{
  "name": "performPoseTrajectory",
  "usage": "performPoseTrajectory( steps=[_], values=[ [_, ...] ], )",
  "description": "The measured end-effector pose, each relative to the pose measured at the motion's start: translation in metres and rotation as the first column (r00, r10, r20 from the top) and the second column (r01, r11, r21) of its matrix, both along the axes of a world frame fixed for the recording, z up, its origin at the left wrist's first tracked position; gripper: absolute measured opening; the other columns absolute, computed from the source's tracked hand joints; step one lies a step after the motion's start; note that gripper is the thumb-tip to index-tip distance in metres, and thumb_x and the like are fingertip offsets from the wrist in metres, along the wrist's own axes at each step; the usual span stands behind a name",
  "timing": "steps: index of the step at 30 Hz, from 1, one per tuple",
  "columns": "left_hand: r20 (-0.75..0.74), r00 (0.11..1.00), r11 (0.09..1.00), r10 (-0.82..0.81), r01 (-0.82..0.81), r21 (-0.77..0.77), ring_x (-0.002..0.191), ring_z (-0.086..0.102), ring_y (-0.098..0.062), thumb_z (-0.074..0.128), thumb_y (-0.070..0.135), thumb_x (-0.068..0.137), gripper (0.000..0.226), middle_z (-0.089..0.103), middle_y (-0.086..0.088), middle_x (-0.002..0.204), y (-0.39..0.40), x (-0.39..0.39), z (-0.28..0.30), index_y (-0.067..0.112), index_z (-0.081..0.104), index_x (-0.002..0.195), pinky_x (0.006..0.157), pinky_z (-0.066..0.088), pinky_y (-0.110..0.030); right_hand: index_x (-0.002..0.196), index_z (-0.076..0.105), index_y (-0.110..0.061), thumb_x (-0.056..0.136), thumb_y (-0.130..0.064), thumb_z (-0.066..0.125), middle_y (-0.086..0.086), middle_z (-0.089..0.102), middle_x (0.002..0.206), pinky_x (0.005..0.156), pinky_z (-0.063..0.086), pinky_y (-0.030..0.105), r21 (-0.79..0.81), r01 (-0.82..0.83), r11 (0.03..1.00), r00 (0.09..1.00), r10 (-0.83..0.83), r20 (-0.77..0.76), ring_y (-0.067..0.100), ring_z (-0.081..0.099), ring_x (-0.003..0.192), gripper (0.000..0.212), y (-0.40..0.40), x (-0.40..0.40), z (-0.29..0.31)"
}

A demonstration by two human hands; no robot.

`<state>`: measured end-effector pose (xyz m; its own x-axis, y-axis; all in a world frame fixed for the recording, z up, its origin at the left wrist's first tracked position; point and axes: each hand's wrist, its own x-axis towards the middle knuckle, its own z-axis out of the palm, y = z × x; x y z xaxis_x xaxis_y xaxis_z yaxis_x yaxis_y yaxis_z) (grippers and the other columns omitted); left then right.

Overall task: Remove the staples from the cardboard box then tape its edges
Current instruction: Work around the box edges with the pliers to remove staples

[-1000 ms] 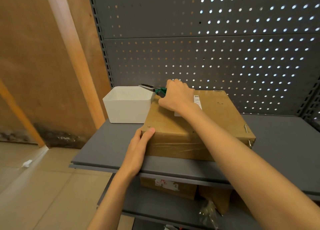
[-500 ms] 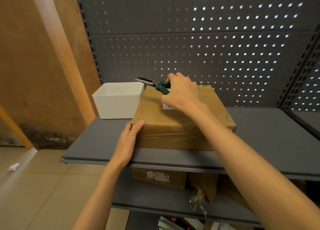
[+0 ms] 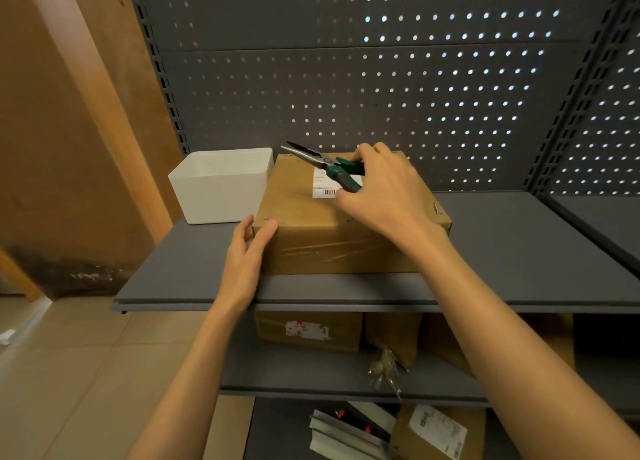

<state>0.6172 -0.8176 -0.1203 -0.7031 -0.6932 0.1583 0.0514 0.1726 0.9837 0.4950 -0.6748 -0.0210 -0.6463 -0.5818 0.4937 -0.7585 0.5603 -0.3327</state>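
A flat brown cardboard box [image 3: 301, 210] lies on the grey shelf [image 3: 519, 251], with a white barcode label [image 3: 323, 185] on its top. My right hand [image 3: 384, 189] grips green-handled long-nose pliers [image 3: 332, 166] above the box; the jaws are slightly apart and point toward the far left corner. My left hand [image 3: 246, 262] rests with straight fingers against the box's near left corner. A bent staple [image 3: 436, 207] sticks up at the right edge. Small staples [image 3: 266, 219] show near the left corner. Clear tape covers the front face.
A white plastic bin [image 3: 221, 185] stands just left of the box. A perforated grey back panel [image 3: 381, 78] rises behind. Lower shelves hold more cardboard boxes [image 3: 308, 331] and packages. A wooden panel [image 3: 69, 113] stands at the left.
My right hand has lifted the pliers and drawn them back over the label, so the whole tool now shows. My left hand stays at the corner. The view has shifted.
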Motion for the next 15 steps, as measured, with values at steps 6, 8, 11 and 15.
performPoseTrajectory(
  steps=[6, 8, 11, 15],
  values=[
    [-0.14, 0.978, 0.95, 0.158, -0.189, -0.249, 0.125, 0.038, -0.007, 0.058, 0.059, 0.076, 0.077, 0.039, 0.005, 0.139, 0.008, 0.006, -0.001, 0.028, 0.029, 0.14, 0.099, 0.032, -0.018, 0.114, 0.053, -0.018, 0.077, -0.036, 0.063, 0.001, 0.053, 0.11, 0.082, 0.036, 0.035, -0.04, 0.084, 0.996, 0.996, -0.082, 0.04, 0.024, 0.051, 0.103, 0.041, 0.021, 0.001, -0.002],
    [-0.159, 0.973, 0.88, 0.17, -0.222, -0.419, 0.125, 0.034, -0.003, 0.053, 0.063, 0.074, 0.076, 0.038, 0.009, 0.138, 0.014, 0.008, 0.004, 0.026, 0.033, 0.138, 0.098, 0.028, -0.011, 0.11, 0.054, -0.017, 0.077, -0.036, 0.062, 0.002, 0.053, 0.107, 0.086, 0.04, 0.04, -0.075, 0.125, 0.989, 0.991, -0.122, 0.047, 0.027, 0.052, 0.101, 0.039, 0.031, 0.001, -0.002],
    [-0.144, 0.979, 0.748, 0.142, -0.201, -0.633, 0.124, 0.037, -0.011, 0.052, 0.058, 0.078, 0.068, 0.043, 0.003, 0.133, 0.024, 0.006, 0.019, 0.02, 0.041, 0.133, 0.102, 0.037, -0.029, 0.108, 0.054, -0.016, 0.076, -0.035, 0.062, 0.002, 0.052, 0.105, 0.086, 0.043, 0.044, -0.078, 0.184, 0.98, 0.982, -0.18, 0.062, 0.028, 0.052, 0.1, 0.038, 0.047, 0.0, -0.004],
    [-0.031, 0.998, 0.542, 0.05, -0.053, -0.839, 0.125, 0.041, -0.022, 0.055, 0.051, 0.081, 0.055, 0.054, -0.005, 0.128, 0.044, -0.007, 0.04, 0.014, 0.054, 0.123, 0.103, 0.031, -0.032, 0.107, 0.054, -0.016, 0.075, -0.035, 0.063, -0.001, 0.05, 0.101, 0.082, 0.042, 0.039, -0.06, 0.247, 0.967, 0.967, -0.242, 0.076, 0.027, 0.052, 0.099, 0.038, 0.068, -0.003, -0.008]
  ],
)
